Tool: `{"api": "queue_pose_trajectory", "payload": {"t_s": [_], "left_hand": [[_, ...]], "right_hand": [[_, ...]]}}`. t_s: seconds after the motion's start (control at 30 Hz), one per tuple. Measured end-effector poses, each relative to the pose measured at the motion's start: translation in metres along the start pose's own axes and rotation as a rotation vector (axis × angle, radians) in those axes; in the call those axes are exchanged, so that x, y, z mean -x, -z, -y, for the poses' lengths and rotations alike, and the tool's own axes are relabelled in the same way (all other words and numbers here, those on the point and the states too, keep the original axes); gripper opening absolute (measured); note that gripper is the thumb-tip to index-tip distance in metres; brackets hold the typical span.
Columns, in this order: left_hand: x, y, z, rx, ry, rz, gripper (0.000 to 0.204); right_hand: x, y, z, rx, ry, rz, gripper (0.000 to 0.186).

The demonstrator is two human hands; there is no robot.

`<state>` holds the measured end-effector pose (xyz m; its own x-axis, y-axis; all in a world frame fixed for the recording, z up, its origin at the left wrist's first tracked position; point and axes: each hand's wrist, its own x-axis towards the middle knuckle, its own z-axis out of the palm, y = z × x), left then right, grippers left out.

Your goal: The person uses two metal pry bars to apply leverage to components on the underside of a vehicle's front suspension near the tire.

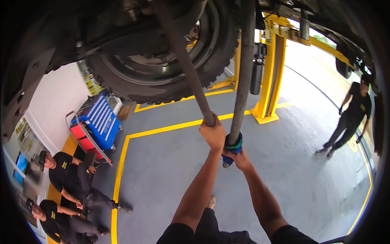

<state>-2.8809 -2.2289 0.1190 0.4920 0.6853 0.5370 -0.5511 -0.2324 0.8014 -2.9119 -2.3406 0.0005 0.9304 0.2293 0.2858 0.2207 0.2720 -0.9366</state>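
Note:
My left hand [212, 133] is closed around the lower end of a thin dark metal rod [187, 69], which slants down from the vehicle's underside [61, 28] beside a large tyre [103, 83]. Just to its right, my right hand [237, 158] is closed low on a thicker grey pipe [243, 89], at a blue and green cloth [235, 142] wrapped round its bottom end. The pipe rises almost vertically out of view at the top. My two hands are close together, the left one higher.
A yellow lift post [274, 73] stands behind on the right. A person in black [351, 114] stands at far right; two others sit at lower left [65, 171], [53, 219]. A blue tool cabinet with a red cart [97, 122] stands left. Yellow lines [162, 129] cross the grey floor.

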Motion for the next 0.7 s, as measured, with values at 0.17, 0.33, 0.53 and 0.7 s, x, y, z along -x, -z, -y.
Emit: {"api": "queue_pose_trajectory", "payload": {"t_s": [0.17,0.33,0.53,0.7], "left_hand": [[0.003,0.008,-0.003,0.082,0.094,0.044,0.033],[0.001,0.016,-0.005,0.11,-0.051,-0.058,0.025],[-0.006,0.032,0.002,0.106,-0.049,0.051,0.016],[-0.009,0.047,-0.002,0.097,-0.12,0.036,0.015]], "right_hand": [[0.006,-0.003,0.006,-0.064,-0.044,0.012,0.032],[0.014,-0.007,0.004,-0.009,-0.102,-0.012,0.028],[0.013,-0.01,-0.006,-0.083,-0.045,0.016,0.024],[0.011,-0.003,-0.012,-0.014,-0.092,0.048,0.024]]}}
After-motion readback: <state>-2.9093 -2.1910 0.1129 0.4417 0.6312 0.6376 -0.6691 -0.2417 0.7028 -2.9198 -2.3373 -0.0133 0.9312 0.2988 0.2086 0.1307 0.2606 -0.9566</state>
